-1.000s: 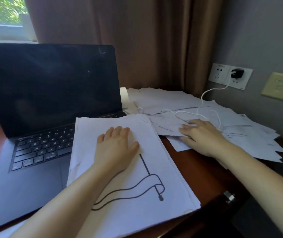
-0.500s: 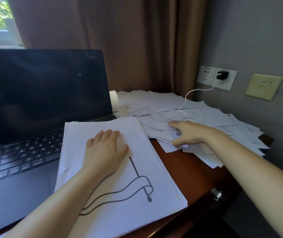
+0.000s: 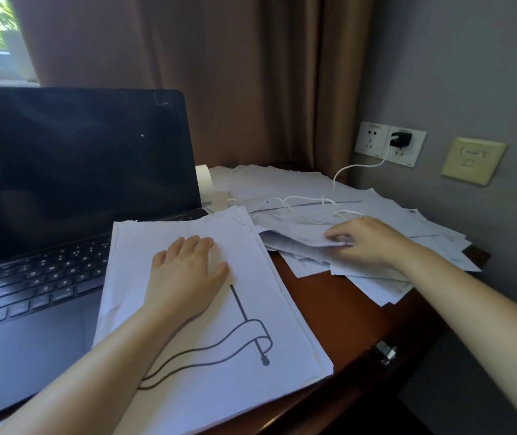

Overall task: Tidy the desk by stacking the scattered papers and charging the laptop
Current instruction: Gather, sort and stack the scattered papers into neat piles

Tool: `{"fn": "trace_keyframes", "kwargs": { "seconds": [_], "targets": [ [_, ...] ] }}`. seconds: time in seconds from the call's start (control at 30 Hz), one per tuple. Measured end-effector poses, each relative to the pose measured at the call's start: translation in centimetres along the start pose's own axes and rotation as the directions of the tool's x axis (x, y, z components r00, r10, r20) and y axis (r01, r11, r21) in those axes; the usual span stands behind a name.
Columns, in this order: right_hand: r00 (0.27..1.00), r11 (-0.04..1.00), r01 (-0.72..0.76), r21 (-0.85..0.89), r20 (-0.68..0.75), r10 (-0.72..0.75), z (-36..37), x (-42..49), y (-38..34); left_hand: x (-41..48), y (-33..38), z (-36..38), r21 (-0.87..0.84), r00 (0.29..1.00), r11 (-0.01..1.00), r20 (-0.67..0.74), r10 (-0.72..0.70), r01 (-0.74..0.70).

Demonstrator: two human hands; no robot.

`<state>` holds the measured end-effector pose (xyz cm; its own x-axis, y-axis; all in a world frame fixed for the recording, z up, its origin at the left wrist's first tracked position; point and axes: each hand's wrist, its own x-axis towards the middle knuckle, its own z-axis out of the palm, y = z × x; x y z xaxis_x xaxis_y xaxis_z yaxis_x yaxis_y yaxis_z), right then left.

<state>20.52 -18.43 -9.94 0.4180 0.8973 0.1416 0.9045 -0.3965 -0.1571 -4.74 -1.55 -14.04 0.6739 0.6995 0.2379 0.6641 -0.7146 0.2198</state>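
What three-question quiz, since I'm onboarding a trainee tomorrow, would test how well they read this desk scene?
1. True or false: the black charger is plugged into the wall socket.
2. The left hand, beside the laptop, rests flat on: A) its keyboard, B) the stacked papers, C) the wall socket.
3. Short answer: what do the fingers of the right hand hold?

Key: 1 true; 2 B; 3 a sheet of the scattered papers.
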Motion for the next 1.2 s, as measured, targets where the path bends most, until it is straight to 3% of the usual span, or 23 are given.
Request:
{"fn": "trace_keyframes", "kwargs": {
  "seconds": [0.1,0.2,0.43,0.5,0.57,0.7,0.77,0.83,0.97,1.2],
  "targets": [
    [0.994,0.983,0.055,-0.174,0.099,-0.038,0.2,-0.4,-1.3,-0.1,0.1,-0.1,-0.01,1.0,1.0,-0.007,-0.002,0.002],
    [0.993,0.975,0.089,-0.205,0.093,-0.071,0.4,0.5,-2.5,-0.2,0.1,-0.1,-0.021,1.0,1.0,-0.013,-0.003,0.003],
    [0.972,0.998,0.048,0.044,0.229,-0.056,-0.9,1.3,-1.4,-0.1,0.0,0.1,-0.023,1.0,1.0,-0.026,-0.002,0.001],
    [0.983,0.989,0.005,0.145,0.18,-0.032,-0.9,1.2,-1.3,-0.1,0.0,0.1,-0.022,1.0,1.0,-0.025,-0.003,0.002],
    [0.992,0.99,0.002,0.139,0.127,-0.02,-0.3,1.5,-1.0,0.0,0.0,0.2,-0.021,1.0,1.0,-0.021,-0.003,0.003],
    [0.999,0.999,-0.031,-0.02,-0.035,0.03,0.8,2.1,0.0,0.0,-0.1,0.2,-0.023,1.0,1.0,-0.031,0.001,-0.002],
    [0.982,0.987,-0.071,-0.148,-0.184,0.043,0.2,1.7,0.0,0.0,-0.1,0.2,-0.024,0.999,1.0,-0.034,0.004,-0.005],
    [0.952,0.981,-0.106,-0.162,-0.3,0.053,-0.9,0.7,0.2,0.0,-0.2,0.2,-0.014,1.0,1.0,-0.031,0.001,-0.002],
    [0.878,0.984,-0.128,-0.121,-0.475,0.056,-2.6,-2.3,0.7,-0.1,0.1,0.0,-0.013,1.0,1.0,-0.023,-0.008,0.008],
    [0.842,0.996,0.048,0.073,-0.539,-0.002,-1.7,-5.9,-5.3,-0.4,0.9,-1.3,-0.007,1.0,1.0,-0.012,0.005,-0.005]
  ]
}}
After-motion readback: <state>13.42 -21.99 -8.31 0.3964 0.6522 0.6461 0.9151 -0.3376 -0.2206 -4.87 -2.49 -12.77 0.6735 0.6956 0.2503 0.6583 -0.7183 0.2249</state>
